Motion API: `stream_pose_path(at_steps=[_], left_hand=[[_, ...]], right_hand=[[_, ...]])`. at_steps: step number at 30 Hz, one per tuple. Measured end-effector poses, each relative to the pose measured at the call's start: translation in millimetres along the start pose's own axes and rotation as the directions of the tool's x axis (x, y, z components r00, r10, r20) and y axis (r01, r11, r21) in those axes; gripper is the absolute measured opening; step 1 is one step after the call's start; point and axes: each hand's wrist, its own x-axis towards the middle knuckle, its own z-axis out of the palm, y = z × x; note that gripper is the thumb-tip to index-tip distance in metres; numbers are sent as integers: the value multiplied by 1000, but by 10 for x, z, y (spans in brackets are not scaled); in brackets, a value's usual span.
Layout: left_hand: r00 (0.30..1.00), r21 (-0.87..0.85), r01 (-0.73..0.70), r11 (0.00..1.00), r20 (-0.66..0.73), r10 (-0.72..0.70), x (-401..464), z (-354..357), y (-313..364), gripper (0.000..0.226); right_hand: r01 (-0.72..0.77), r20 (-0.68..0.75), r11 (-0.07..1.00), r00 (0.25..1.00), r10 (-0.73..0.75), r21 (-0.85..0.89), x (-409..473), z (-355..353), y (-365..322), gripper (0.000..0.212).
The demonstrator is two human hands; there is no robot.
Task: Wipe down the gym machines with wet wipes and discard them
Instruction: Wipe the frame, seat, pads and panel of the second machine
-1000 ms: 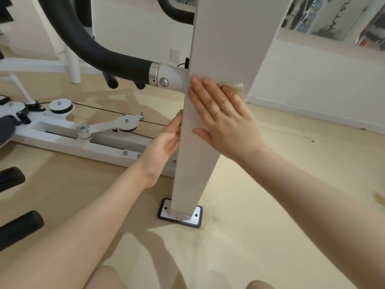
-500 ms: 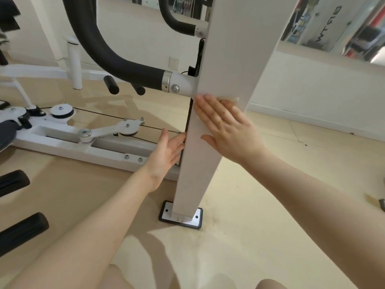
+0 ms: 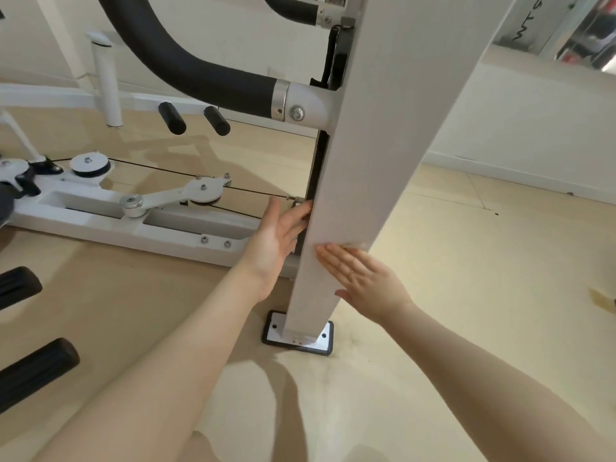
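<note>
- Head view: I am pressing my right hand [image 3: 363, 281] flat, fingers straight and together, against the front face of the tall white square steel upright post [image 3: 363, 181]; a thin white wet wipe [image 3: 356, 245] is peeking out just past the fingertips, trapped between palm and post, so I judge the flat hand is there to spread pressure over the wipe low on the post.
- I am laying my left hand [image 3: 283, 228] against the post's left edge, fingers loosely extended and holding nothing, probably bracing me as I lean in.
- Below the post, the black and silver bolted floor plate [image 3: 321, 338] is marking where the wiping stroke must end.
- Left of the post, a black padded curved arm [image 3: 186, 65] is joining it through a silver collar, and the white base frame with pulleys and thin cable [image 3: 140, 208] is crowding my left hand.
- I cannot see any bin for discarding.
</note>
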Motion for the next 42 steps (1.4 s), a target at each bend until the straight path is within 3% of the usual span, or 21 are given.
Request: stream_pose_path(at_steps=[4,8,12,17,20,23,27,29,32,34,39,42], left_hand=[[1000,137,-3,991,30,-2,-1,-8,-57,60],[998,196,-21,980,68,8,39,-64,-18,56],[992,226,-4,974,122,-24,104,-214,-16,60],[981,207,-83,975,190,44,130,-252,-279,70],[973,155,-140,978,203,107,156,-281,-466,78],[986,88,-143,986,96,134,150,-235,-652,64],[978,134,-48,990,-197,74,195,-166,-1017,52],[969,128,8,992,-245,24,228,-134,-1221,48],[944,97,-2,995,-327,34,283,-46,-1421,38],[930,90,-37,995,-360,67,317,-31,-1519,37],[946,140,-2,990,-320,47,268,-126,-1728,55],[966,210,36,977,-259,20,256,-86,-1765,47]], right_hand=[[83,-122,996,990,-77,44,70,-27,281,72],[-65,-325,994,941,91,91,501,-385,864,60],[-163,-371,982,910,186,93,782,-493,851,62],[-62,-211,994,974,79,86,360,-15,41,71],[86,-33,993,996,-84,86,-106,273,-301,93],[172,42,981,983,-177,94,-353,443,-414,96],[209,-187,966,966,-179,156,-226,436,-116,61],[156,-330,978,939,-102,141,-90,405,112,55],[43,-416,983,908,36,179,20,369,153,56],[22,-403,982,914,56,186,-27,469,-53,57],[273,-157,960,953,-260,68,-419,1044,-1008,67],[309,-68,937,951,-302,165,-549,1162,-1465,67]])
